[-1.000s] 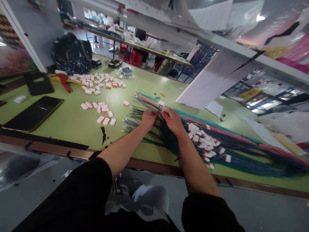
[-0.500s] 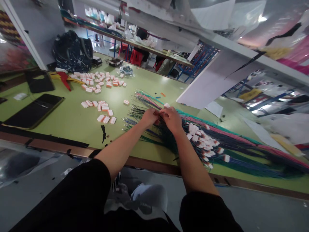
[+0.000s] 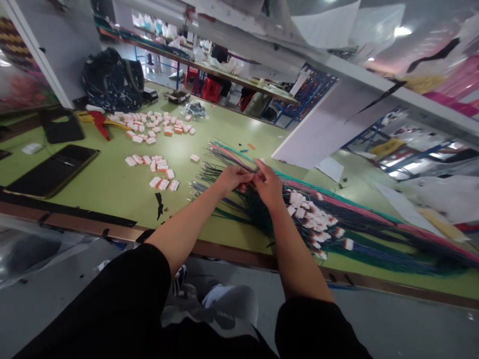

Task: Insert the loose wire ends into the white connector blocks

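My left hand [image 3: 234,178] and my right hand [image 3: 268,185] meet over a spread of thin wires. Both are closed, fingertips pinched close together; what lies between them is too small and hidden to name. Loose wire ends [image 3: 209,169] with bare metal tips fan out left of my hands, in green, pink, blue and dark strands. Under and beside my right forearm lies a heap of white connectors [image 3: 314,217] with wires fitted in them. A single white connector [image 3: 195,158] sits apart, left of the wire ends.
Groups of white-and-orange connectors [image 3: 159,164] lie on the green table [image 3: 112,184]. Farther left are a phone [image 3: 54,169], a black case [image 3: 62,125] and red-and-yellow pliers [image 3: 100,124]. A dark bag [image 3: 110,80] stands at the back. A white panel [image 3: 307,124] rises behind the wires.
My fingers have shifted slightly, with my right index finger now raised more. A white piece that showed above my right hand is out of sight.
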### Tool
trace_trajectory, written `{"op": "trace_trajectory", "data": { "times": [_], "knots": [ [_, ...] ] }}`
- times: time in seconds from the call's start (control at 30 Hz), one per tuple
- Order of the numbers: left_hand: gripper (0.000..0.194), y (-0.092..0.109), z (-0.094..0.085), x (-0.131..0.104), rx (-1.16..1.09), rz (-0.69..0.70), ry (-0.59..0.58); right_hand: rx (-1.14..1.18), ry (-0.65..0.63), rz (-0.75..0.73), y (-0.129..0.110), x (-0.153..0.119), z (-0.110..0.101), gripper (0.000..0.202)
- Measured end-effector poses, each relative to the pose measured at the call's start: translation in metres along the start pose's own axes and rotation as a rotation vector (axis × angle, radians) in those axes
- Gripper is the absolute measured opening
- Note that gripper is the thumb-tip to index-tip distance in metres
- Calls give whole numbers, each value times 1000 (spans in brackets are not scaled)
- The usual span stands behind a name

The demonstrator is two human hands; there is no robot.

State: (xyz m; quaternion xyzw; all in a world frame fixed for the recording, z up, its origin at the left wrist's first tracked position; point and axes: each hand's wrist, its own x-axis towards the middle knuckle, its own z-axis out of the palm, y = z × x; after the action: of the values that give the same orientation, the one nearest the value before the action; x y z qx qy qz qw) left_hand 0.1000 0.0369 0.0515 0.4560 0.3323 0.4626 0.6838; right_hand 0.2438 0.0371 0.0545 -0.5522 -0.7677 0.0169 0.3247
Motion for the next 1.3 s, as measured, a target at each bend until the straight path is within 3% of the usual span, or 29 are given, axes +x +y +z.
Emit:
{"op": "trace_trajectory", "data": {
  "times": [0.17,0.33,0.4,0.53,0.63,0.8,0.9,1.03,1.17,1.23,1.3],
  "knots": [
    [24,-2,4,2,-73,-33,120,-81,120,-39,3,-13,-1,37],
    [25,-1,7,1,-106,-56,95,-264,-50,-50,5,-15,-5,29],
    [25,-3,8,1,-131,-84,63,-261,-30,-90,5,-12,-4,27],
    [23,-6,5,3,-218,-162,-18,-147,131,-161,2,-10,2,27],
    [23,-9,1,8,-259,-205,-67,42,196,-81,1,-11,10,24],
    [24,-12,-1,12,-300,-216,-112,615,43,152,2,-7,15,13],
    [24,-16,6,12,-327,-171,-91,858,-89,181,-4,-4,9,25],
    [19,-19,11,10,-331,-63,-89,889,-46,268,-7,-4,3,32],
    [11,-14,6,7,-205,36,-212,883,36,306,8,-7,-3,31],
    [8,-9,3,5,-86,53,-248,809,72,284,16,-9,-8,29],
    [13,-6,3,3,41,81,-197,646,108,218,18,-11,-13,25]
  ]
}}
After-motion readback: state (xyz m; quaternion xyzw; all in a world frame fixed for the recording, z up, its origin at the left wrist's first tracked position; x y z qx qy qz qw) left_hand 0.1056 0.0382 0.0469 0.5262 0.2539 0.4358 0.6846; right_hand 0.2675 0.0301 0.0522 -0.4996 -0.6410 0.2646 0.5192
